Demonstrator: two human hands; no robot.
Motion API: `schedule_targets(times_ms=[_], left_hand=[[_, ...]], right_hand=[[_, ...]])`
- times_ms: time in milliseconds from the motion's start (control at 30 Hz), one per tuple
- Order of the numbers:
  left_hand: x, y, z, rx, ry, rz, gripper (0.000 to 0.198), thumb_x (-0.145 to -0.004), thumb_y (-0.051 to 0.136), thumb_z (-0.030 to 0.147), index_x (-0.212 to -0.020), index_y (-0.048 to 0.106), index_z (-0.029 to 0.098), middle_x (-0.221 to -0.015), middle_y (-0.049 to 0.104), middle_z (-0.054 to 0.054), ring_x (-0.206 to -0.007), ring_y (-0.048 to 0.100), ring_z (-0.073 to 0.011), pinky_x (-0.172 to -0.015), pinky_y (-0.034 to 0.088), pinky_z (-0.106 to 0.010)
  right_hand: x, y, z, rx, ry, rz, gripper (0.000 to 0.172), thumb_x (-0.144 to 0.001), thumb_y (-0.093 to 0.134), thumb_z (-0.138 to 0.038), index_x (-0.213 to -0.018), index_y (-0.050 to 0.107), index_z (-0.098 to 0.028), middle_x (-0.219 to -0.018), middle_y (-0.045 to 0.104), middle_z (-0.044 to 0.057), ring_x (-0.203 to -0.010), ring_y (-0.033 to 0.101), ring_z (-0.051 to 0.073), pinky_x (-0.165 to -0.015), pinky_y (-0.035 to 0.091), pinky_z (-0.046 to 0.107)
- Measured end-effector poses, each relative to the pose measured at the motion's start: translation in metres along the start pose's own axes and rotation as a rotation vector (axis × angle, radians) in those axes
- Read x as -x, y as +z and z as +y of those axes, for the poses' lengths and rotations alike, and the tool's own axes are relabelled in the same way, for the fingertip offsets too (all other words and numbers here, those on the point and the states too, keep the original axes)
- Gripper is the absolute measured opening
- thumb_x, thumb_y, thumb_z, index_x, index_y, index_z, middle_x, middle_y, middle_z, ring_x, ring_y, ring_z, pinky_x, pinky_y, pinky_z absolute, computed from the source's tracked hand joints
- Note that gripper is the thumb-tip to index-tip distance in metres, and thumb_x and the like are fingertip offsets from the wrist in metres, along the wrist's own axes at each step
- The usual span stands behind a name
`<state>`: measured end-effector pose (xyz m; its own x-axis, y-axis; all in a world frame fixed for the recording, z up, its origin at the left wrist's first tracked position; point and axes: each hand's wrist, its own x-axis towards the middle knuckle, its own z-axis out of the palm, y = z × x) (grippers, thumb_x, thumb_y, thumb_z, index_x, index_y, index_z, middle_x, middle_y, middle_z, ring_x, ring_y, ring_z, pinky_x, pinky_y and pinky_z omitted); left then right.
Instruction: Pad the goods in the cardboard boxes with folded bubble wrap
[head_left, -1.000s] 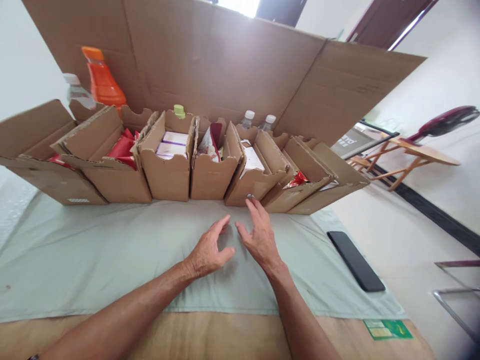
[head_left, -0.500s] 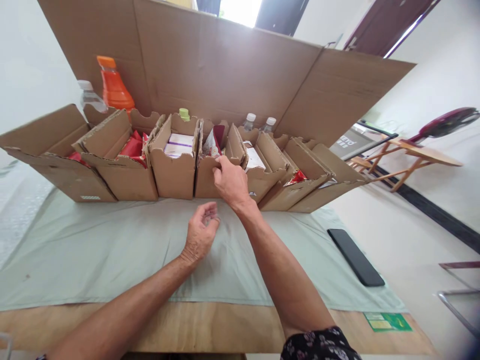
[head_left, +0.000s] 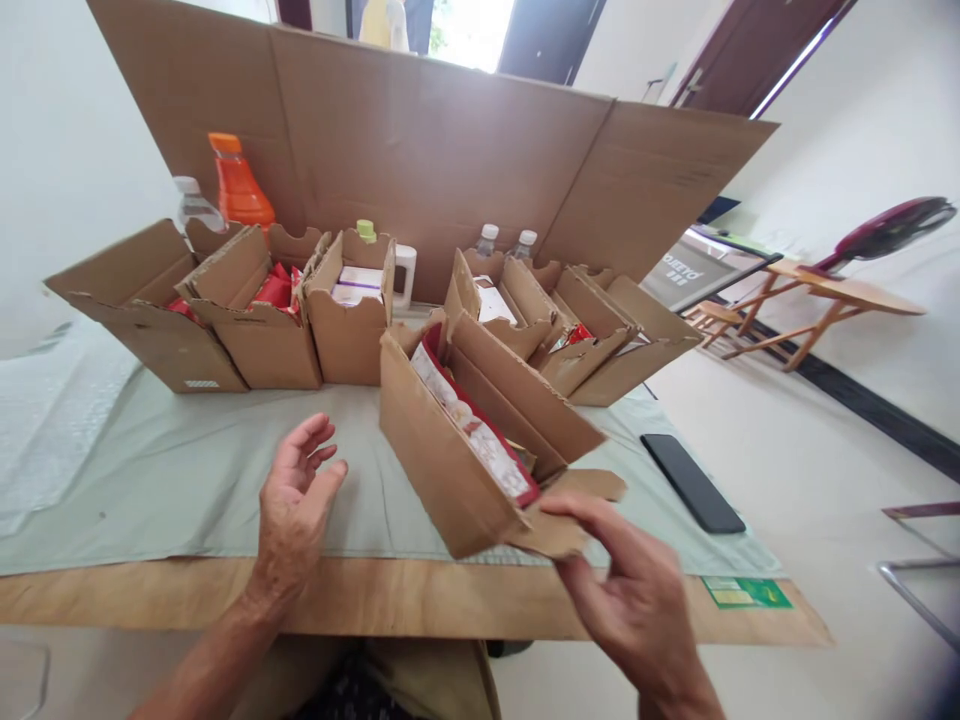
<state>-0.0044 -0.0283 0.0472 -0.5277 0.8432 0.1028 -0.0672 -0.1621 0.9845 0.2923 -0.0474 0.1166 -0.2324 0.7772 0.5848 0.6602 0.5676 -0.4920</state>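
Observation:
My right hand (head_left: pixel 637 600) is at the lower right, its fingers pinched on the front flap of a narrow cardboard box (head_left: pixel 435 460). The box stands apart from the row, near the table's front edge, angled toward me. Red and white packets (head_left: pixel 480 440) fill it. To the left of the box, my left hand (head_left: pixel 296 495) hovers over the pale green cloth (head_left: pixel 187 480) with fingers apart and palm turned toward the box, holding nothing.
More open boxes with packets stand in a row behind (head_left: pixel 259 345) (head_left: pixel 592 350), with a gap in the middle showing a white container (head_left: pixel 405 272). A tall cardboard panel (head_left: pixel 420 150), an orange bottle (head_left: pixel 238 190) and clear bottles stand behind. A black phone (head_left: pixel 694 483) lies at right.
My right hand reached to the middle box in the row and has drawn it out toward the table's front edge. My left hand moved back and left and opened.

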Motion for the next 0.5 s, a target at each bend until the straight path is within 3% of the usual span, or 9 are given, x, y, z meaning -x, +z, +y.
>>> schedule_targets(times_ms=[67,133,233,300,367,500], left_hand=[[-0.006,0.006,0.002,0.004,0.02,-0.074,0.055,-0.084,0.077,0.04,-0.136,0.064,0.025,-0.144,0.064,-0.011,-0.136,0.058,-0.0322,-0.119,0.041,-0.054],[-0.012,0.015,0.0,0.033,0.024,-0.169,0.057,-0.089,0.075,0.045,-0.141,0.062,0.027,-0.154,0.059,-0.009,-0.146,0.05,-0.0333,-0.124,0.036,-0.055],[-0.016,0.034,-0.008,0.127,0.007,-0.357,0.055,-0.098,0.063,0.053,-0.146,0.061,0.026,-0.158,0.056,-0.008,-0.153,0.043,-0.0327,-0.129,0.03,-0.054],[-0.013,0.045,-0.013,0.197,-0.006,-0.451,0.055,-0.102,0.054,0.057,-0.145,0.063,0.025,-0.156,0.059,-0.008,-0.154,0.041,-0.0323,-0.131,0.027,-0.052],[-0.005,0.051,-0.014,0.259,-0.021,-0.463,0.056,-0.103,0.051,0.059,-0.144,0.065,0.024,-0.155,0.06,-0.006,-0.156,0.039,-0.0315,-0.133,0.026,-0.051],[0.015,0.04,-0.005,0.31,-0.059,-0.282,0.055,-0.102,0.052,0.059,-0.145,0.064,0.026,-0.157,0.059,-0.003,-0.158,0.036,-0.0288,-0.135,0.021,-0.048]], right_hand=[[0.029,-0.021,0.013,0.03,0.156,0.155,0.03,-0.086,0.063,-0.019,-0.114,0.074,-0.026,-0.104,0.08,0.004,-0.091,0.077,0.02,-0.079,0.06,0.029],[0.052,-0.029,0.023,-0.04,0.369,0.313,0.043,-0.089,0.067,-0.024,-0.132,0.068,-0.025,-0.117,0.078,0.009,-0.097,0.077,0.024,-0.082,0.061,0.034],[0.076,-0.016,0.028,-0.272,0.549,0.406,0.064,-0.096,0.066,-0.038,-0.156,0.047,-0.024,-0.134,0.072,0.015,-0.11,0.075,0.028,-0.088,0.061,0.041],[0.088,0.003,0.028,-0.34,0.564,0.356,0.06,-0.1,0.059,-0.045,-0.155,0.049,-0.024,-0.143,0.067,0.016,-0.127,0.067,0.031,-0.1,0.058,0.047],[0.093,0.024,0.028,-0.343,0.572,0.277,0.055,-0.103,0.052,-0.049,-0.151,0.055,-0.024,-0.148,0.064,0.014,-0.14,0.057,0.033,-0.113,0.049,0.052],[0.073,0.054,0.029,-0.473,0.535,0.236,0.061,-0.105,0.041,-0.059,-0.154,0.053,-0.024,-0.148,0.064,0.011,-0.146,0.052,0.034,-0.122,0.041,0.054]])
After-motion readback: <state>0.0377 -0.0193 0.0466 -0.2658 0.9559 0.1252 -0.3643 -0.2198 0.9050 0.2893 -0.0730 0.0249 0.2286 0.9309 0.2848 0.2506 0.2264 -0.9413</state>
